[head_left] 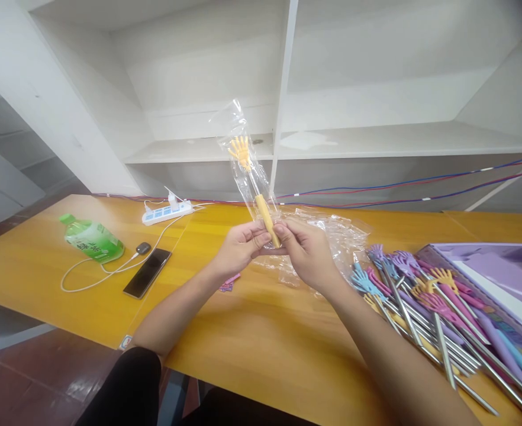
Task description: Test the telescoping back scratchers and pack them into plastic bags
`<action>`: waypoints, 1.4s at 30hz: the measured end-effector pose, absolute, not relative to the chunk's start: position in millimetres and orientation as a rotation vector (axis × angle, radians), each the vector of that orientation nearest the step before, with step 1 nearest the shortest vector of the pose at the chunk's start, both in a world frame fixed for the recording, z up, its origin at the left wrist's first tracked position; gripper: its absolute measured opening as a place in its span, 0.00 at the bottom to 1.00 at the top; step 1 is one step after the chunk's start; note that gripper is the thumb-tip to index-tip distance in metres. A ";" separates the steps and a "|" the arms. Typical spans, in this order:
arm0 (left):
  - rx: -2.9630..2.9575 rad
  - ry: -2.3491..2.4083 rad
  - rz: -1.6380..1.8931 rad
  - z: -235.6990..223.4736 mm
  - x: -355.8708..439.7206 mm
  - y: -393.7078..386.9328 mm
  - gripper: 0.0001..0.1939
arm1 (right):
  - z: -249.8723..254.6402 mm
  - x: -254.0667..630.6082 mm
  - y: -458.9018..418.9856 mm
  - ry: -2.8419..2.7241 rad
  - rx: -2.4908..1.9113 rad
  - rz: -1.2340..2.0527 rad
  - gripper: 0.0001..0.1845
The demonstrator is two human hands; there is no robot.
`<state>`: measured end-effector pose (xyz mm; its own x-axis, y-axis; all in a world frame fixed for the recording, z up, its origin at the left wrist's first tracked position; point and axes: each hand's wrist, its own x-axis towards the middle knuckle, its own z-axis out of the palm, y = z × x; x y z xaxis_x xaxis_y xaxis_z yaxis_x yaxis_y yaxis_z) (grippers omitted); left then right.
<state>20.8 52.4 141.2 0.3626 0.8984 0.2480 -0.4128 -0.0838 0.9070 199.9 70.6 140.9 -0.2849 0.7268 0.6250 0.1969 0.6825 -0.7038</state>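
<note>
A yellow back scratcher [265, 214] with a hand-shaped head stands nearly upright inside a clear plastic bag [237, 121], its head tilted a little left. My left hand [246, 244] pinches the lower end of the handle through the plastic. From the other side, my right hand [303, 248] grips the same end, thumb on the handle. Behind my right hand lies a heap of clear plastic bags [336, 231]. A small pink and purple item [229, 283], partly hidden by my left forearm, is on the table.
Many-coloured back scratchers [421, 307] are piled at right beside a purple box [478, 254]. On the left of the table [261, 355] are a green bottle [93, 238], a phone [147, 273], a cable and a power strip [167, 212]. White shelves [190, 71] rise behind.
</note>
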 end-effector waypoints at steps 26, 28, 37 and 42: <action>1.231 0.575 1.249 141.6 24.7 54.0 0.22 | 149.3 208.6 74.6 -1.870 -0.783 0.701 0.18; 1.274 0.601 1.182 144.3 21.3 54.1 0.23 | 147.8 210.3 77.5 -1.822 -0.802 0.771 0.18; 1.478 0.686 0.908 149.1 14.3 48.3 0.24 | 153.8 214.5 81.0 -1.583 -0.788 0.995 0.26; 1.591 0.881 0.948 143.1 18.5 45.8 0.20 | 153.1 212.1 81.0 -1.566 -0.836 1.013 0.25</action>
